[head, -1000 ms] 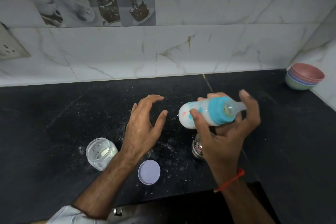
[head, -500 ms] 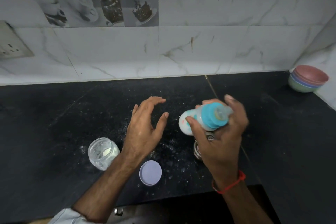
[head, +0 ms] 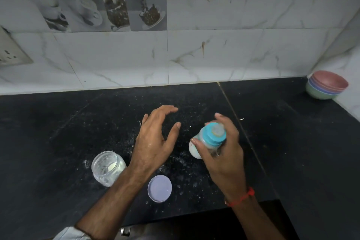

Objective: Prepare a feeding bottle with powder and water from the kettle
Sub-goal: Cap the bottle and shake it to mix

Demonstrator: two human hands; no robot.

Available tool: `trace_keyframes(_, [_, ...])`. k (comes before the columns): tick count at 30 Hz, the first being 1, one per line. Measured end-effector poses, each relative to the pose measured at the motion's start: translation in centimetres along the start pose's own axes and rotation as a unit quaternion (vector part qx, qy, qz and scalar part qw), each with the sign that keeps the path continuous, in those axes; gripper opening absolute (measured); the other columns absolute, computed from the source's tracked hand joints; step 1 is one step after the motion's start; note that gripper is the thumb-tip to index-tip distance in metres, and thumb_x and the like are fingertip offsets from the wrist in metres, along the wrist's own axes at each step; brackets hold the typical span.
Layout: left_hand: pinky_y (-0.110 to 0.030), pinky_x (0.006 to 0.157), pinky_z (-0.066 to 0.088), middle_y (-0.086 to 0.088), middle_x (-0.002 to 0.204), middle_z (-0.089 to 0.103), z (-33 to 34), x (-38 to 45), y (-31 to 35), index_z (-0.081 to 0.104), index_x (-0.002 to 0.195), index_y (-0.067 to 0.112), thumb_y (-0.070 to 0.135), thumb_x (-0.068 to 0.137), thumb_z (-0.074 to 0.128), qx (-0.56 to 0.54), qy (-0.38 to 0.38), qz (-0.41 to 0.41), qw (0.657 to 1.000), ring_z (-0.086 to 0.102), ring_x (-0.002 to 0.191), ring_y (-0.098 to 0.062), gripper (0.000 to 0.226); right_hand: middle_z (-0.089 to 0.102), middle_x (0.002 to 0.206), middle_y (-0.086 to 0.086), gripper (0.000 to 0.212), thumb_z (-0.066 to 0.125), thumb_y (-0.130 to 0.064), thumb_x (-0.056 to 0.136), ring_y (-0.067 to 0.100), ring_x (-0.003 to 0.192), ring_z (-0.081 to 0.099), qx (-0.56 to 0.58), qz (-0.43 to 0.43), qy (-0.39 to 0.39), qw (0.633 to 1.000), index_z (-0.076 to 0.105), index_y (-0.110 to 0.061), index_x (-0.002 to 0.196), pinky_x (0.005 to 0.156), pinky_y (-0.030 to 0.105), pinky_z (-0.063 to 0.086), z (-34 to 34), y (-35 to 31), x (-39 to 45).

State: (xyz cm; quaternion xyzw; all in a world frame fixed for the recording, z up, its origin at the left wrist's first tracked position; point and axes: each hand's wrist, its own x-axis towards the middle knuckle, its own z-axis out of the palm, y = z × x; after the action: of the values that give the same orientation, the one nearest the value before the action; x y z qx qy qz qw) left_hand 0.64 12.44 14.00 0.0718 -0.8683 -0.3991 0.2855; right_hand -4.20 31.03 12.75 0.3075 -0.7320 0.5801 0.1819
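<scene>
My right hand [head: 222,152] grips the feeding bottle [head: 209,138] just above the black counter, fingers wrapped around its body. The bottle has a teal collar and a clear teat pointing up toward me, and white liquid fills its lower part. My left hand [head: 153,138] hovers to the left of the bottle with fingers spread and relaxed, holding nothing. An open clear powder jar [head: 107,167] with a little white powder stands at the lower left. Its lilac lid [head: 159,188] lies flat near the front edge. No kettle is in view.
White powder specks are scattered over the black counter [head: 58,132]. A stack of pastel bowls [head: 326,84] sits in the far right corner against the tiled wall. A wall socket [head: 11,52] is at the far left. The counter's front edge runs below my forearms.
My right hand has swung the bottle from lying sideways to nearly upright and brought it lower. The small metal item under it is now hidden. My left hand has stayed in place.
</scene>
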Motion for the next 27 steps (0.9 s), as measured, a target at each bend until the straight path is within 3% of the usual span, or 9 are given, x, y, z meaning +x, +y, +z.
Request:
trace_keyframes(3, [-0.072,0.09,0.054,0.023,0.137,0.057,0.1,0.3,-0.2,0.061,0.135,0.03,0.027,0.102,0.067,-0.003,0.007,-0.017,1.0,0.056,0.132,-0.006,0.034,0.059,0.134,0.006,0.086,0.087,-0.017,0.087,0.034,0.117,0.067,0.052,-0.087,0.09,0.991,0.032,-0.039,0.15,0.101,0.044,0.056,-0.3,-0.6,0.7])
trace_keyframes(7, [-0.073,0.088,0.054,0.02,0.138,0.059,0.4,0.1,-0.2,0.061,0.134,0.028,0.025,0.101,0.068,-0.006,0.003,-0.011,1.0,0.057,0.132,-0.006,0.034,0.058,0.139,-0.003,0.08,0.088,-0.019,0.085,0.02,0.124,0.063,-0.005,0.003,0.005,1.0,0.039,-0.037,0.145,0.106,0.041,0.054,0.1,-0.6,0.3])
trace_keyframes(10, [-0.073,0.087,0.054,0.024,0.137,0.057,0.2,0.3,-0.1,0.06,0.134,0.03,0.025,0.102,0.068,-0.003,0.003,0.003,1.0,0.056,0.132,-0.004,0.034,0.06,0.136,0.002,0.08,0.086,-0.022,0.087,0.023,0.122,0.065,0.022,-0.058,0.059,0.996,0.037,-0.035,0.149,0.105,0.036,0.054,-0.7,-1.1,0.8])
trace_keyframes(13, [-0.07,0.091,0.055,0.025,0.134,0.056,0.3,0.4,-0.2,0.061,0.134,0.029,0.024,0.101,0.068,-0.005,0.01,-0.013,1.0,0.056,0.13,-0.003,0.034,0.057,0.136,-0.012,0.07,0.088,-0.019,0.085,0.019,0.121,0.064,0.021,-0.064,0.06,0.996,0.046,-0.023,0.141,0.101,0.041,0.056,-0.2,-0.7,1.3])
trace_keyframes(16, [-0.07,0.093,0.054,0.029,0.133,0.055,0.2,0.3,0.1,0.06,0.134,0.031,0.028,0.102,0.066,0.0,0.003,0.005,1.0,0.055,0.131,-0.001,0.032,0.06,0.138,-0.006,0.078,0.089,-0.023,0.084,0.017,0.123,0.064,0.0,0.023,0.003,1.0,0.041,-0.045,0.142,0.106,0.042,0.054,-0.2,-0.5,0.4])
trace_keyframes(19, [-0.072,0.09,0.054,0.031,0.133,0.055,0.0,0.4,-0.2,0.06,0.134,0.031,0.028,0.103,0.065,0.003,0.003,0.006,1.0,0.055,0.131,-0.001,0.032,0.063,0.13,0.008,0.08,0.088,-0.02,0.085,0.034,0.114,0.069,0.073,-0.074,0.1,0.99,0.04,-0.045,0.143,0.097,0.048,0.058,-1.4,-1.3,1.0])
trace_keyframes(21, [-0.072,0.09,0.054,0.024,0.134,0.058,-0.1,0.3,-0.4,0.062,0.133,0.029,0.025,0.102,0.067,-0.004,0.009,-0.017,1.0,0.057,0.13,-0.005,0.032,0.064,0.127,0.003,0.079,0.09,-0.01,0.082,0.035,0.111,0.07,0.098,-0.108,0.125,0.981,0.044,-0.043,0.138,0.096,0.045,0.058,-1.3,-1.3,1.5])
trace_keyframes(24, [-0.071,0.09,0.055,0.025,0.134,0.057,-0.1,0.2,-0.2,0.062,0.133,0.029,0.024,0.101,0.068,-0.004,0.005,-0.015,1.0,0.056,0.131,-0.004,0.032,0.058,0.134,-0.023,0.074,0.09,-0.017,0.082,0.01,0.122,0.063,0.0,-0.015,0.024,1.0,0.046,-0.039,0.138,0.104,0.031,0.053,-0.4,-0.6,0.8])
trace_keyframes(27, [-0.072,0.088,0.055,0.027,0.134,0.056,-0.1,0.3,0.1,0.061,0.134,0.03,0.027,0.102,0.066,0.003,-0.002,0.011,1.0,0.055,0.131,0.0,0.033,0.06,0.136,-0.008,0.078,0.088,-0.027,0.086,0.018,0.121,0.065,0.022,-0.023,0.029,0.999,0.039,-0.043,0.145,0.103,0.033,0.055,-0.9,-0.6,0.5])
